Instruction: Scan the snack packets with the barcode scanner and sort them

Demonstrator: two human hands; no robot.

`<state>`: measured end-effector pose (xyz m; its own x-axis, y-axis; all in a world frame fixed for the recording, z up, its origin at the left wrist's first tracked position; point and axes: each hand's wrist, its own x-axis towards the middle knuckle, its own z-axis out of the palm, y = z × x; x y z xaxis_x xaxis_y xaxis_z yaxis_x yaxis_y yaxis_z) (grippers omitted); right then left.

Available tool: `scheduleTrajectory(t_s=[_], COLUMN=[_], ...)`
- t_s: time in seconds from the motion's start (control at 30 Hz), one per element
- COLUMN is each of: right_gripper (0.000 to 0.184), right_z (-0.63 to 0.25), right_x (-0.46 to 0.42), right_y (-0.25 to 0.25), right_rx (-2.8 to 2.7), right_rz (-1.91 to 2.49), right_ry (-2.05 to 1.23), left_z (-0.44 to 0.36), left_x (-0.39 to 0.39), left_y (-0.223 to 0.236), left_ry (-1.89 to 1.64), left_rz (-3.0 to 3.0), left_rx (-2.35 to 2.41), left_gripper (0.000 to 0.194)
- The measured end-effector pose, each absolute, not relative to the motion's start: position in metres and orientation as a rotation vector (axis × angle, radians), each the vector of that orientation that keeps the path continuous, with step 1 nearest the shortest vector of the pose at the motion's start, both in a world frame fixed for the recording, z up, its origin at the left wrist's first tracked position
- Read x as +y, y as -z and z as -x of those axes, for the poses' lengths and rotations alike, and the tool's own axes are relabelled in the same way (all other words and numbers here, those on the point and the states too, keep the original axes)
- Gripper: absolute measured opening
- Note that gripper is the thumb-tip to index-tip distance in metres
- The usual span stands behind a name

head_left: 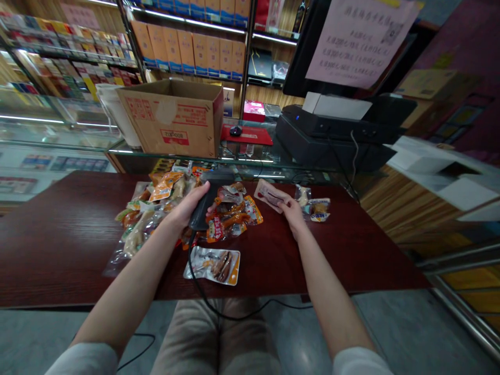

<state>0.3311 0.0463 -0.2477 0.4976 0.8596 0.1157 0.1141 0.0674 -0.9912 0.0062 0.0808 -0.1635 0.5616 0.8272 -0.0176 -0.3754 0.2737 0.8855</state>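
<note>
My left hand (190, 205) is wrapped round the handle of a black barcode scanner (209, 195), whose cable (219, 307) runs down off the table's front edge. The scanner head points toward a small pink snack packet (269, 195) that my right hand (289, 208) pinches above the dark red table (62, 239). A heap of vacuum-packed snack packets (164, 200) lies under and left of the scanner. One packet with an orange edge (214, 265) lies alone near the front.
Two small snack packets (314, 205) lie right of my right hand. Behind the table is a glass counter (250, 161) with a cardboard box (175, 117), a black cash register (332, 133) and a mouse on a red pad (246, 134). Stocked shelves line the back.
</note>
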Motion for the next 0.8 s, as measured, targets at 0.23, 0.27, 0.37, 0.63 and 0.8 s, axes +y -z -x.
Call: scheduleTrajectory(t_s=[0.23,0.27,0.37,0.63,0.8], right_gripper=[0.035,0.035,0.036,0.046,0.042], right_z=[-0.312,-0.31,-0.303,-0.293,-0.293], right_x=[0.034,0.032,0.027,0.024,0.024], right_y=[0.222,0.219,0.213,0.212,0.214], right_rx=[-0.748,-0.75,-0.761,-0.766,-0.812], right_rz=[1.062,1.045,1.006,1.016,0.994], right_ry=[-1.08,-1.11,-1.17,-1.218,-1.202], left_z=[-0.01,-0.01,-0.01,-0.015,-0.019], left_x=[0.07,0.069,0.066,0.063,0.061], left_y=[0.16,0.16,0.158,0.16,0.163], left_ry=[-0.79,-0.759,-0.678,-0.645,-0.669], left_rz=[-1.116,-1.134,-1.196,-1.301,-1.282], left_rx=[0.51,0.519,0.524,0.508,0.511], left_gripper=[0.051,0.052,0.056,0.059,0.059])
